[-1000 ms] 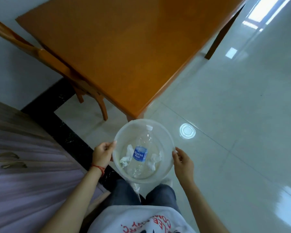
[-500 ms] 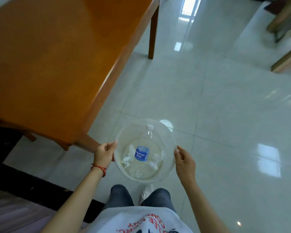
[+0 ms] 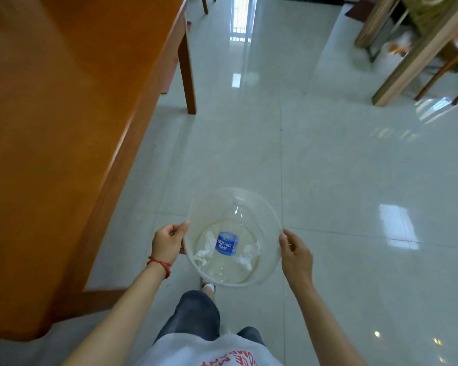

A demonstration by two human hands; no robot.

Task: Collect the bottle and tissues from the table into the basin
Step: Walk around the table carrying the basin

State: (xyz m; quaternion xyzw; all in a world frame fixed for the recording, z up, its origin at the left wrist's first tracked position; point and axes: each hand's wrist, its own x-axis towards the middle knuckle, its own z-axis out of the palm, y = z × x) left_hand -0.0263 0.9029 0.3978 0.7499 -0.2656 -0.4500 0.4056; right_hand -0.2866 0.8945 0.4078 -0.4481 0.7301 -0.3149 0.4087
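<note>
I carry a clear plastic basin (image 3: 265,207) in front of me above the tiled floor. My left hand (image 3: 167,243) grips its left rim and my right hand (image 3: 296,256) grips its right rim. Inside lies a clear water bottle (image 3: 229,240) with a blue label and white cap, pointing away from me. One crumpled white tissue (image 3: 205,249) lies left of the bottle and another tissue (image 3: 247,256) lies on its right. The orange wooden table (image 3: 64,114) stands to my left with a bare top.
Glossy white floor tiles (image 3: 328,167) stretch ahead and to the right. A table leg (image 3: 188,75) stands ahead on the left. Light wooden furniture legs (image 3: 407,62) and a chair stand at the far right. My legs show below the basin.
The view has swung right: the table slid from ahead to my left and open floor now lies in front. Both hands keep the same grip on the basin.
</note>
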